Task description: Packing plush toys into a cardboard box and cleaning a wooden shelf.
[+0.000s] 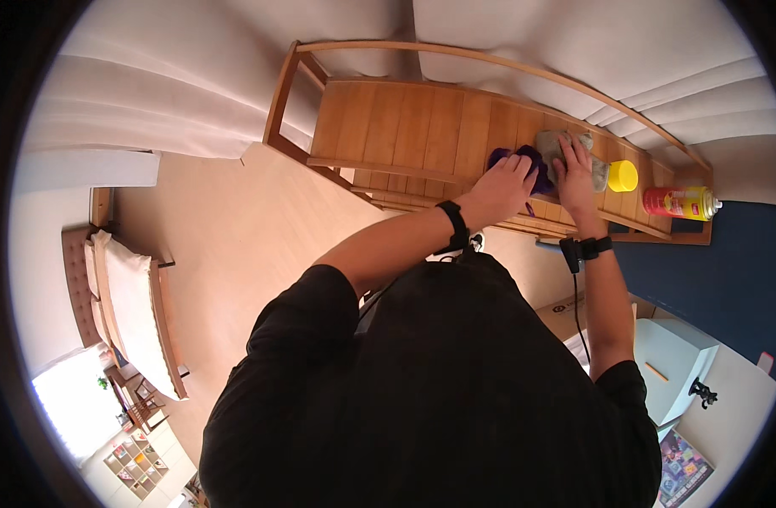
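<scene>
Seen from the head camera, the left hand lies knuckles up on a purple cloth, palm pressing it flat to the slatted wooden bench; whether the fingers actually pinch the fabric I cannot tell; the right hand is spread open over a grey cloth just to the right, fingers fanned and flat, pinning it down rather than clutching it, which looks like a pose for pushing cloth along wood; both cloths lie side by side at the far right part of the bench, touching or nearly so; right of the grey cloth stands a yellow cap, and further right a red and yellow spray can lies on its side, within reach yet apart from the hands; each wrist wears a black band; the bench is of warm slats with a curved back rail, set against pale curtains; the floor is light wood on the left, with a dark blue rug on the right; a cushioned seat stands far left.
</scene>
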The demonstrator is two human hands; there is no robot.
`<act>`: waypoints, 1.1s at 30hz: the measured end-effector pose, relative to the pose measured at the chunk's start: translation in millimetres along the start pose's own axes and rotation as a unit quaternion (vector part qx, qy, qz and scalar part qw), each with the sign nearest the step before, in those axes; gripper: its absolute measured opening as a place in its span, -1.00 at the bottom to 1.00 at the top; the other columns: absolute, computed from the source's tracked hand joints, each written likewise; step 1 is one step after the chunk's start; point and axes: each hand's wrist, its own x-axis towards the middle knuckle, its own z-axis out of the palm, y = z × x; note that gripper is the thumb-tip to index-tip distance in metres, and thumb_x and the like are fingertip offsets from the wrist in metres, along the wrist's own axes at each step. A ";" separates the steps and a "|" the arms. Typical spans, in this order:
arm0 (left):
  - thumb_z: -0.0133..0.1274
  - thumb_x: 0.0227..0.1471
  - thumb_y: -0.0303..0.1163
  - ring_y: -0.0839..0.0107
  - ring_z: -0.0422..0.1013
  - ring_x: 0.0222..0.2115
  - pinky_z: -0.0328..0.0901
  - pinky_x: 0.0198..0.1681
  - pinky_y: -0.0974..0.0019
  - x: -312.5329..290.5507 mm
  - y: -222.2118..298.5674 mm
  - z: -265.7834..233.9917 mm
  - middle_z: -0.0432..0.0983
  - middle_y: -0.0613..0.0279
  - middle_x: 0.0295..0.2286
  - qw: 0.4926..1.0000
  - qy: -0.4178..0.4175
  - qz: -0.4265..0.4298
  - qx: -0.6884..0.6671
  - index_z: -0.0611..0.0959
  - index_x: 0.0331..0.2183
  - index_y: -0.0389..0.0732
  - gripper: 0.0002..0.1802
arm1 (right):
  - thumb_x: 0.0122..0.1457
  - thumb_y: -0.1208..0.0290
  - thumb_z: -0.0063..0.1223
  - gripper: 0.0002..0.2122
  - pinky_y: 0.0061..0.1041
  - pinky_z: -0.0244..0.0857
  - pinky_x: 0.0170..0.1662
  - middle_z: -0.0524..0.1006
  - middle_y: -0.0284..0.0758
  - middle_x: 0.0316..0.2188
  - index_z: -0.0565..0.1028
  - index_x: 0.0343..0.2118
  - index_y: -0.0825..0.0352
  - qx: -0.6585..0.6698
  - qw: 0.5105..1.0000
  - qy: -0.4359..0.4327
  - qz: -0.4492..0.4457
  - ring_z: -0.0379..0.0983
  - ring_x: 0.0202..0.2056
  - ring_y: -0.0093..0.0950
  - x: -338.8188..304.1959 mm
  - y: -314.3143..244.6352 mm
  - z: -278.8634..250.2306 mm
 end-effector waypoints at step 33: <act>0.01 0.16 -0.39 0.10 0.53 -0.23 0.47 -0.24 0.17 -117.9 -249.1 -111.2 0.52 0.00 -0.28 0.828 0.060 -0.356 0.429 0.69 -0.27 -0.32 -0.76 | 0.31 0.49 0.07 -0.50 -0.18 0.08 0.41 0.24 -0.21 0.39 0.36 0.32 0.13 -0.006 0.998 -0.049 0.049 0.13 0.36 -0.07 0.0 -2.1 -3.7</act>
